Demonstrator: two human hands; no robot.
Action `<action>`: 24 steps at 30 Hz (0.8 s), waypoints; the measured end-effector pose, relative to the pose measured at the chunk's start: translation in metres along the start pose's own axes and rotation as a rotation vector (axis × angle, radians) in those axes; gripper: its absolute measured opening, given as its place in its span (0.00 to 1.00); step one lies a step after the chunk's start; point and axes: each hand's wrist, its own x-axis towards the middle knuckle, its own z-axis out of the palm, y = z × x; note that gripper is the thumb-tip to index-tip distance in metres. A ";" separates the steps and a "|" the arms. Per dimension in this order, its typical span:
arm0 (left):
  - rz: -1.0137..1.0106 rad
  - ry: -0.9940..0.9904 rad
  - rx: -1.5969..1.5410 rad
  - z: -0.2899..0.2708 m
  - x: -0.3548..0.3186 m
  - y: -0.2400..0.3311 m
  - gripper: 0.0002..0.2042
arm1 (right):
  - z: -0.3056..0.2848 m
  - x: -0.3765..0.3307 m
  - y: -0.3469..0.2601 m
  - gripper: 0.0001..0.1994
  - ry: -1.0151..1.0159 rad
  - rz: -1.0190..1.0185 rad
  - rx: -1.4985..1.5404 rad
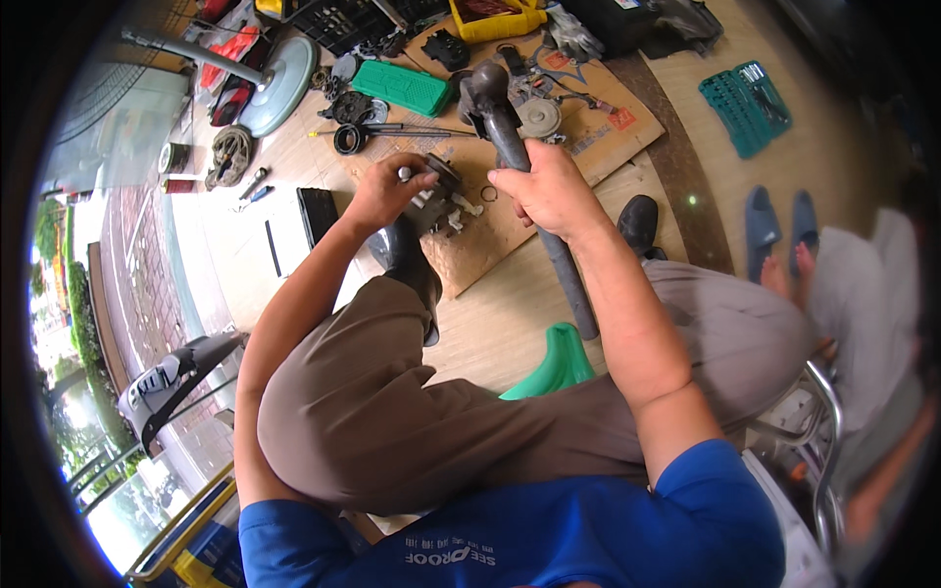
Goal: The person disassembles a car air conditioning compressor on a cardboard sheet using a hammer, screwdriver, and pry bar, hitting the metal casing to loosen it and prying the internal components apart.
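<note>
My right hand [557, 191] is wrapped round the shaft of a hammer [505, 127]. The hammer's dark, worn head points away from me, and the long handle runs back past my wrist. My left hand [387, 191] is closed on a short metal piece with a bright round end [405, 173]; its lower part is hidden by the fingers. That hand is over a greasy metal mechanical part [446, 176] on the cardboard [470, 257], beside my left shoe. The hammer head is raised beyond it, apart from the left hand.
Beyond my hands are a green plastic case [402, 88], a black ring [349, 139], a yellow tray [498, 22] and gloves [573, 34]. A fan base [282, 88] stands far left. At right are an open teal tool case [745, 108] and a person's slippers [763, 230]. A green stool [554, 365] is beneath me.
</note>
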 end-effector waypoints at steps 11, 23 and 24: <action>-0.306 -0.139 0.022 0.014 0.001 -0.035 0.12 | 0.026 0.012 0.021 0.07 -0.489 0.376 0.720; 0.026 -0.065 -0.056 0.027 0.000 -0.060 0.12 | 0.040 0.008 0.036 0.06 -0.488 0.371 0.804; 0.056 -0.075 -0.096 0.029 -0.007 -0.060 0.12 | 0.051 0.005 0.034 0.06 -0.538 0.399 0.803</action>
